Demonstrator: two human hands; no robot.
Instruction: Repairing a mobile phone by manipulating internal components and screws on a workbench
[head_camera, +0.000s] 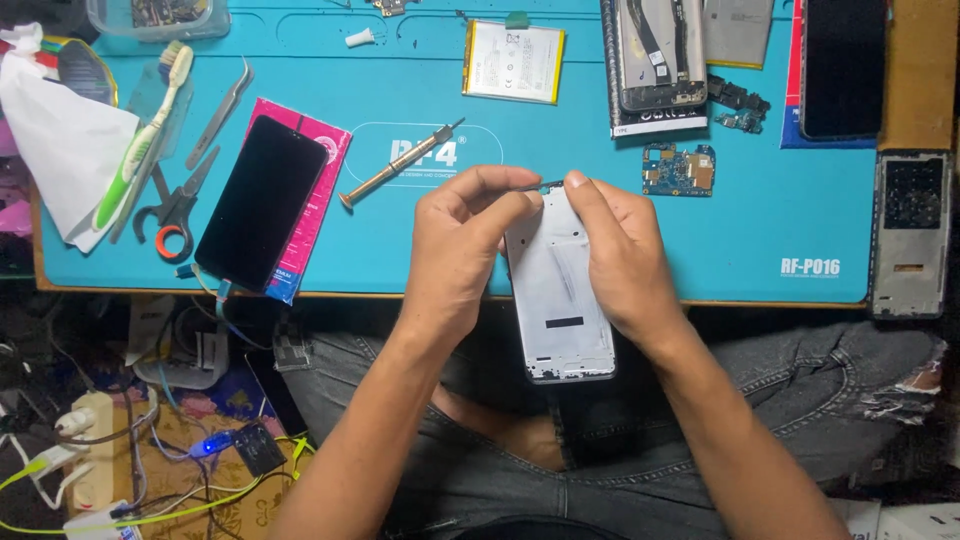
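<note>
A pale, flat phone frame (560, 300), rectangular with rounded corners and a matte metal look, is lying lengthwise over the near edge of the table (600, 200), whose top is a smooth turquoise rubber mat. The left hand (455, 250) is curling narrowly around the frame's upper left side, thumb and forefinger pinching a thin dark strip (550, 185) at its top edge. The right hand (620, 255) is gripping the frame's right side, its forefinger pressing the same top corner. Beyond the frame a slim brass-handled screwdriver (400, 165) is lying; open mat is showing to the frame's right.
</note>
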